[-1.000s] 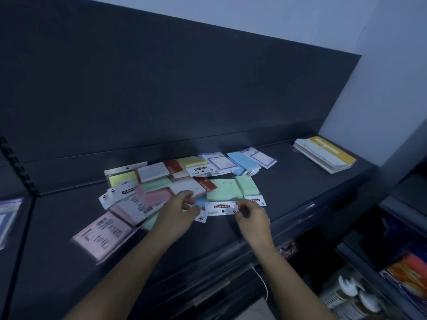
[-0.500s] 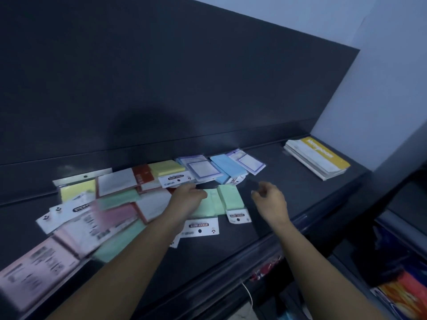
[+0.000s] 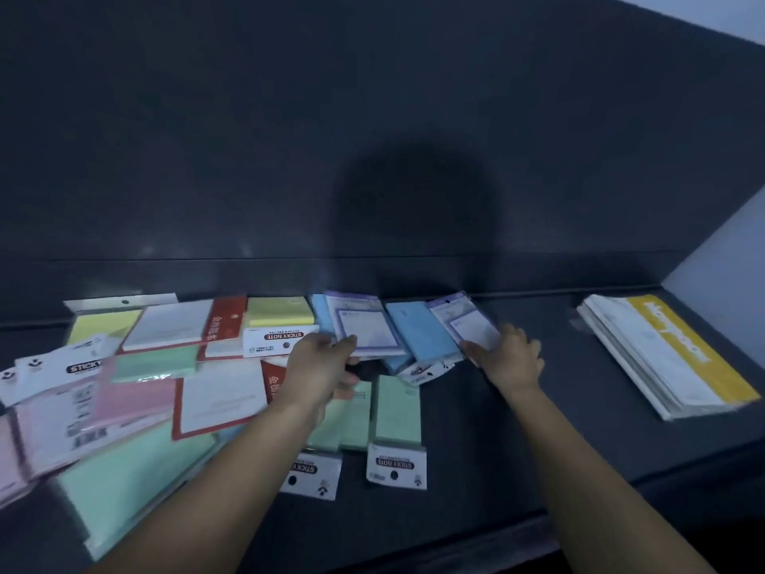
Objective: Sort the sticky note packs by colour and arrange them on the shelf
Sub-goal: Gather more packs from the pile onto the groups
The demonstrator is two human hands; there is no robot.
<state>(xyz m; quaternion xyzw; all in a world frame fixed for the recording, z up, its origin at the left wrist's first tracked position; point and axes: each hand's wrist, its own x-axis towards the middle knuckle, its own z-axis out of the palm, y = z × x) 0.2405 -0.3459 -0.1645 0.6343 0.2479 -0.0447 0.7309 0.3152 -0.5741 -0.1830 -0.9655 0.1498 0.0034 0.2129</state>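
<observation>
Dark shelf (image 3: pixel 467 441), sticky note packs (image 3: pixel 395 408) strewn | left grip (image 3: pixel 327 366) pinching purple pack (image 3: pixel 364 325) by near edge | right grip (image 3: pixel 513 358) touching second purple pack (image 3: pixel 459 321) just ahead, closure unclear | light, slick, bendy: likely best pinched at edge

Two bare forearms (uncovered to the frame edge), left hand (image 3: pixel 321 368), right hand (image 3: pixel 513 362)

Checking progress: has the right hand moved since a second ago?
Yes: right hand went from the mint-green sticky note pack back toward the purple-bordered white pack.
</observation>
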